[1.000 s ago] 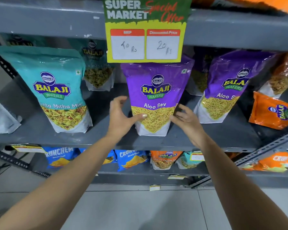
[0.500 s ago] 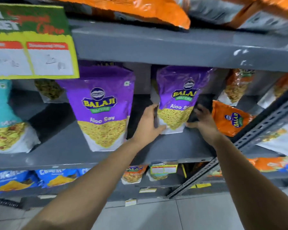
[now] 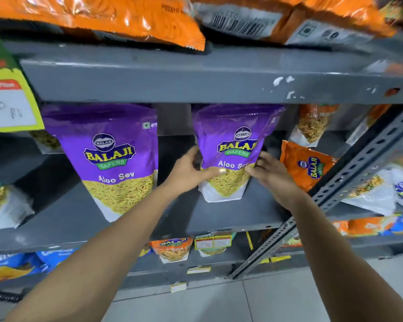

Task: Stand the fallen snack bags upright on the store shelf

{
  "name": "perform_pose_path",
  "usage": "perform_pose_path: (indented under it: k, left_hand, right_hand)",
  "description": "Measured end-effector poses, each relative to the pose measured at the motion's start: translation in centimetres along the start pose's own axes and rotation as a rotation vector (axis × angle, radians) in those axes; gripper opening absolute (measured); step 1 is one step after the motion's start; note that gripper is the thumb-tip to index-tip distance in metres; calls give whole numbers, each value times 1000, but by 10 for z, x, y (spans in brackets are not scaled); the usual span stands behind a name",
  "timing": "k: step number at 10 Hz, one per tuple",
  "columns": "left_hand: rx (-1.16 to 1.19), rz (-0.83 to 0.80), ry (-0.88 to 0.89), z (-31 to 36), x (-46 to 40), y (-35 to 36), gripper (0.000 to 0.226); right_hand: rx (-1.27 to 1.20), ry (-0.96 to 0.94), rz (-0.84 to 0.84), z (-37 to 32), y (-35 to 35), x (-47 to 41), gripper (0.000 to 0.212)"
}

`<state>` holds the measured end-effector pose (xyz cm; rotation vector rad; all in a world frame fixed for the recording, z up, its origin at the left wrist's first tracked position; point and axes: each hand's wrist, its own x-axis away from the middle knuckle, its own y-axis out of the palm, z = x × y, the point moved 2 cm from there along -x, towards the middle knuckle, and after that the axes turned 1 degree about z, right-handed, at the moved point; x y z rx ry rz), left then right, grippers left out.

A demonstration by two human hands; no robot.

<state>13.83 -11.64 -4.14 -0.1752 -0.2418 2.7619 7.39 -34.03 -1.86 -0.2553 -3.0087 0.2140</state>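
Observation:
Two purple Aloo Sev bags stand on the grey middle shelf [image 3: 230,217]. The left purple bag [image 3: 116,163] stands free at the shelf's front. The right purple bag [image 3: 233,145] stands upright further back, held from both sides: my left hand [image 3: 189,169] grips its left edge with the thumb across the front, and my right hand [image 3: 271,175] grips its right edge. To the right of my right hand an orange Balaji bag [image 3: 307,163] lies tilted back on the shelf.
A grey perforated upright post [image 3: 349,177] slants across the right. Orange bags [image 3: 116,17] overhang the shelf above. A yellow price sign [image 3: 9,101] hangs at left. More bags fill the back right, the neighbouring rack and the lower shelf [image 3: 172,249].
My hands left the first purple bag and moved right to the second one. They now grip it higher up on both sides, and it stands straighter. The view shifted right and closer.

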Motion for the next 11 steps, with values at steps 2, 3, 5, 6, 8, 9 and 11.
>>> perform_pose_path:
  k: [2, 3, 5, 6, 8, 9, 11]
  left_hand:
    - [130, 351, 269, 75, -3, -26, 15]
    - [153, 329, 248, 77, 0, -23, 17]
    - [152, 53, -3, 17, 12, -4, 49]
    - [58, -18, -42, -9, 18, 9, 47]
    - [38, 32, -17, -12, 22, 11, 45]
    - [8, 14, -40, -8, 25, 10, 57]
    - [-251, 365, 166, -7, 70, -8, 82]
  right_hand:
    - [-263, -163, 288, -60, -9, -13, 7]
    - [-268, -198, 319, -62, -7, -11, 7]
    - [-29, -15, -18, -7, 5, 9, 27]
    - [28, 7, -68, 17, 14, 18, 49]
    - [56, 7, -12, 25, 16, 22, 56]
    - [75, 29, 3, 24, 18, 23, 56]
    - [-102, -26, 326, 20, 35, 63, 86]
